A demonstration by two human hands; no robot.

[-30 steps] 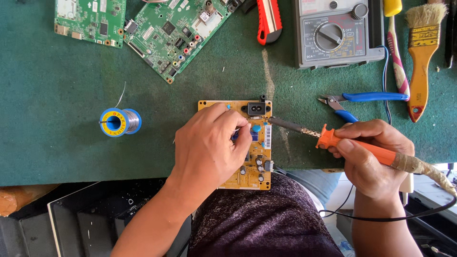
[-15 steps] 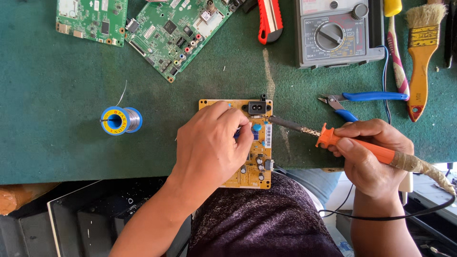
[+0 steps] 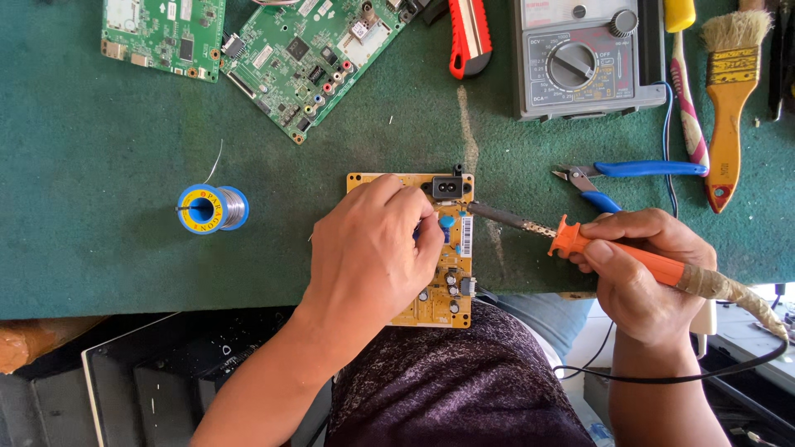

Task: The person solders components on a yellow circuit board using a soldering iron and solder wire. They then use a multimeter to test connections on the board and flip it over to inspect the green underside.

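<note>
Centrally, on the green bench (image 3: 99,165): yellow circuit board (image 3: 431,306), left hand (image 3: 373,248) resting on it, fingers curled, grasp unclear. Right hand (image 3: 646,273) grips orange soldering iron (image 3: 613,248), tip at board's right edge; solder spool (image 3: 211,209) left.

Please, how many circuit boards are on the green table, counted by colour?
Green circuit boards: 2
Yellow circuit board, under the left hand: 1
Total: 3

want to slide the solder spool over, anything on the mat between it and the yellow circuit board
In the head view, only bare green mat lies between the solder spool and the yellow circuit board. The left hand rests on the board itself.
</note>
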